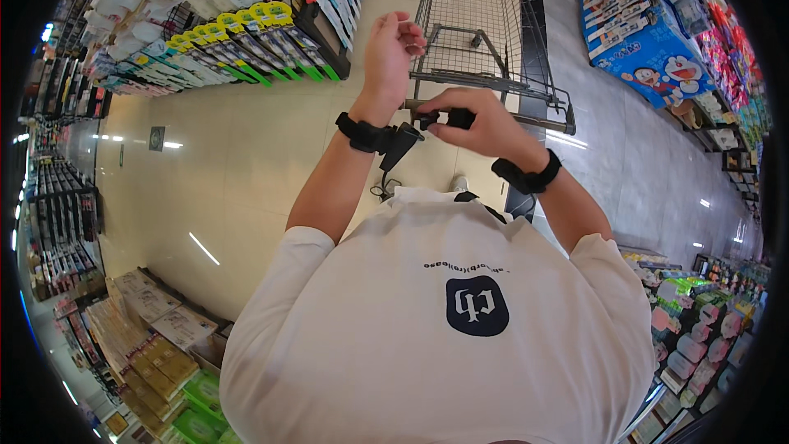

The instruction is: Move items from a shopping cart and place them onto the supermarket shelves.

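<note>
My left hand is raised beside the cart, its fingers loosely curled but apart, with nothing seen in them. Around that wrist runs a black strap, from which a black flat piece sticks out towards the right. A dark cable hangs below it. Just right of the left wrist, my right hand pinches a small black device between thumb and fingers; its exact kind cannot be made out. Another black strap circles my right wrist.
A grey wire shopping cart stands ahead, its handle partly behind my right hand. Packed shelves rise at the far left, and a blue display box at the far right. Stacked cartons stand at the near left.
</note>
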Available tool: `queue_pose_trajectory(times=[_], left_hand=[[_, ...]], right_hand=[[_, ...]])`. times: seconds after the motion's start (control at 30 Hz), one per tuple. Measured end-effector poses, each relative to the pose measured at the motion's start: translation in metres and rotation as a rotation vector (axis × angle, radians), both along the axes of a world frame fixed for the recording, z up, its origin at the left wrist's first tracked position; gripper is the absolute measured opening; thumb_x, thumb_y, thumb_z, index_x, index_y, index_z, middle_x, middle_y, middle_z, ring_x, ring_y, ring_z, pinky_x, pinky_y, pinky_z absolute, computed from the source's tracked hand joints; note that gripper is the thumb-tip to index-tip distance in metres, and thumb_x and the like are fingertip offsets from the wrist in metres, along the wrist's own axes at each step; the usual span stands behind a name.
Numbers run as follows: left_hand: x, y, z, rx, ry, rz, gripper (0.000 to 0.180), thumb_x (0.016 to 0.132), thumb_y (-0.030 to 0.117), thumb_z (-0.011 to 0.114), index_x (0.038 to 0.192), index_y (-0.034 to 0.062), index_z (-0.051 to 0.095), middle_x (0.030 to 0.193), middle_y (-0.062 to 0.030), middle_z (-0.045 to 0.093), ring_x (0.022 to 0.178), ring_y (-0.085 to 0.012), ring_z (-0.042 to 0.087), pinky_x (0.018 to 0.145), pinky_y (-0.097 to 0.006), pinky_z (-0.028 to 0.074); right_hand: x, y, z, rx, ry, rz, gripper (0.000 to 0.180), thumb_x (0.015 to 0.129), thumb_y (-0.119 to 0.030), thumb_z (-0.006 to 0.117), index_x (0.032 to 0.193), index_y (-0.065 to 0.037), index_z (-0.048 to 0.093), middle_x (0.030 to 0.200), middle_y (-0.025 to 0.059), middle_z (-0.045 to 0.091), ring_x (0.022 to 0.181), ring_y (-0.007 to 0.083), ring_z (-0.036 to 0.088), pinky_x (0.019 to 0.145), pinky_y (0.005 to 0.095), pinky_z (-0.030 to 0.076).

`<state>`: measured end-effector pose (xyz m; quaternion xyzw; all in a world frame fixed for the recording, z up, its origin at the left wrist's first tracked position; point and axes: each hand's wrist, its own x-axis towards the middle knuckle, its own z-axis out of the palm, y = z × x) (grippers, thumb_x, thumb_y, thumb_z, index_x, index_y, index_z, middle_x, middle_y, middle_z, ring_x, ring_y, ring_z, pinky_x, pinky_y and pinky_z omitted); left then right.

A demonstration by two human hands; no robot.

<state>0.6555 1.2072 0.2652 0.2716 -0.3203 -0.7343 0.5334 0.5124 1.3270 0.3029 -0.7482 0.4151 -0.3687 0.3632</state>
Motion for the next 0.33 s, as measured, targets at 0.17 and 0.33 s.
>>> queue_pose_trajectory(times=[0.17,0.33], left_hand=[[0.002,-0.007,0.018,-0.039,0.164,-0.039,0.021,0.096,0.025,0.044,0.100,0.0064,0.052,0.083,-0.0058,0.057,0.075,-0.0187,0.054,0.071,-0.033,0.042],[0.011,-0.028,0.017,-0.067,0.189,0.119,0.017,0.094,0.022,0.047,0.099,0.0066,0.052,0.081,-0.0061,0.058,0.073,-0.0186,0.053,0.070,-0.033,0.041]], right_hand=[[0.017,0.002,-0.001,-0.030,0.027,-0.022,0.030,0.075,-0.015,0.074,0.103,-0.007,0.068,0.086,0.0093,0.066,0.069,0.0212,0.061,0.063,0.0285,0.049],[0.028,0.012,0.011,-0.103,0.080,-0.125,0.037,0.073,-0.021,0.078,0.106,-0.008,0.068,0.084,0.0077,0.064,0.067,0.0182,0.060,0.058,0.0259,0.049]])
